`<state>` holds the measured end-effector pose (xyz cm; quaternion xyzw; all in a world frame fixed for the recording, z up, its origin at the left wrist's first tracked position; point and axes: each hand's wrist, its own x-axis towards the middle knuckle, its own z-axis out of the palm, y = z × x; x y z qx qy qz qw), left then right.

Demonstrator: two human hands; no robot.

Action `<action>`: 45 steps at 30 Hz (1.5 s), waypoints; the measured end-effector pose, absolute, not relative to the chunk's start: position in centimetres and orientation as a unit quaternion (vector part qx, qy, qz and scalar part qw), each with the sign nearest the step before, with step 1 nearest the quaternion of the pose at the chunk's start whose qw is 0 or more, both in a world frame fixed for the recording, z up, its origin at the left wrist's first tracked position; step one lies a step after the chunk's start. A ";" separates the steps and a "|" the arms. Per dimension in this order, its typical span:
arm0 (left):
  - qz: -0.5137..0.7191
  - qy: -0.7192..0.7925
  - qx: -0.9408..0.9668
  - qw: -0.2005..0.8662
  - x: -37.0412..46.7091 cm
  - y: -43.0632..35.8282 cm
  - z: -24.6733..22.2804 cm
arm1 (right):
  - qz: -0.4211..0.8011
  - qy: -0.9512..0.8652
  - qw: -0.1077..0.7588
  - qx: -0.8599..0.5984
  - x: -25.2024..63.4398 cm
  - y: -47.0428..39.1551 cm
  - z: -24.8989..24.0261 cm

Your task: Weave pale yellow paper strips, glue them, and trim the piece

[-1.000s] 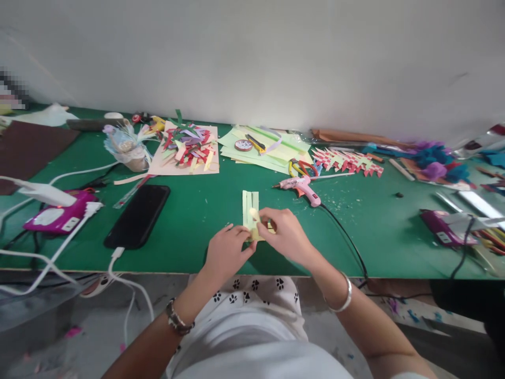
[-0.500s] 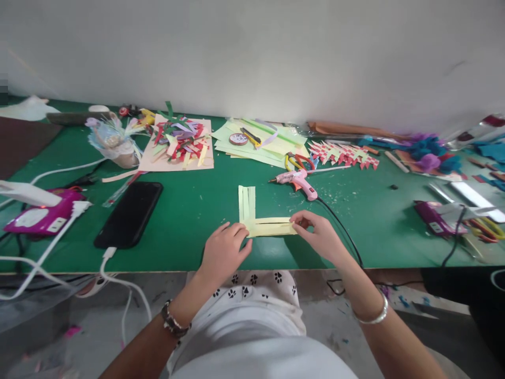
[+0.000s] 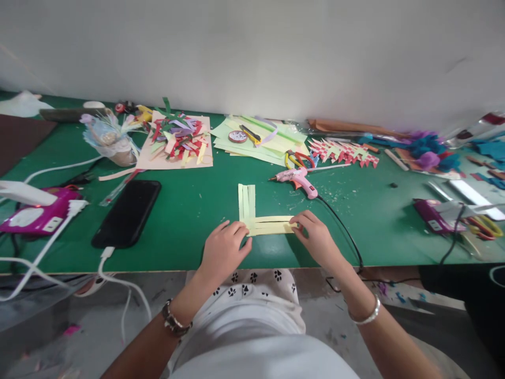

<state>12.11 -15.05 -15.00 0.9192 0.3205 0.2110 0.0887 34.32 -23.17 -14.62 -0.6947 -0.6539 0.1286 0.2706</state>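
Note:
Pale yellow paper strips point(image 3: 269, 230) lie sideways on the table in front of me, with narrow gaps between them. At their left end they meet upright pale green paper strips point(image 3: 247, 200), so the whole makes an L. My left hand point(image 3: 224, 246) has its fingertips closed on the corner where the strips cross. At the other end, my right hand point(image 3: 316, 236) pinches the tips of the yellow strips between thumb and fingers. How the strips pass over one another at the corner is partly hidden by my left fingers.
Beyond the strips lies a pink glue gun point(image 3: 298, 180), its black cord running down past my right arm. A black phone point(image 3: 127, 213) on a white cable is to the left. Farther back are paper scraps point(image 3: 183, 139), pale green sheets point(image 3: 232, 129) and a red-and-white woven paper piece point(image 3: 343, 152).
My right fingers have shifted slightly at the strip ends, and the gaps between the yellow strips show more clearly. My left hand stays at the corner.

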 end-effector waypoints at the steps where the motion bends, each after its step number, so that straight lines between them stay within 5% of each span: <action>1: 0.213 0.320 0.919 0.087 12.1 -15.0 -15.0 | 0.126 -0.658 0.261 -0.696 34.3 -23.2 -14.8; 15: 0.222 0.315 0.920 0.070 12.0 -15.1 -15.3 | -0.004 -0.683 0.127 -0.719 34.3 -23.9 -14.9; 20: 0.216 0.311 0.923 0.069 11.9 -15.1 -15.3 | -0.088 -0.677 0.125 -0.720 31.1 -24.8 -13.5; 27: 0.201 0.317 0.924 0.068 11.8 -15.2 -15.4 | -0.017 -0.721 0.094 -0.686 26.6 -23.9 -14.5; 45: 0.196 0.308 0.927 0.082 11.5 -15.2 -15.2 | -0.125 -0.596 0.114 -0.785 32.5 -25.8 -14.2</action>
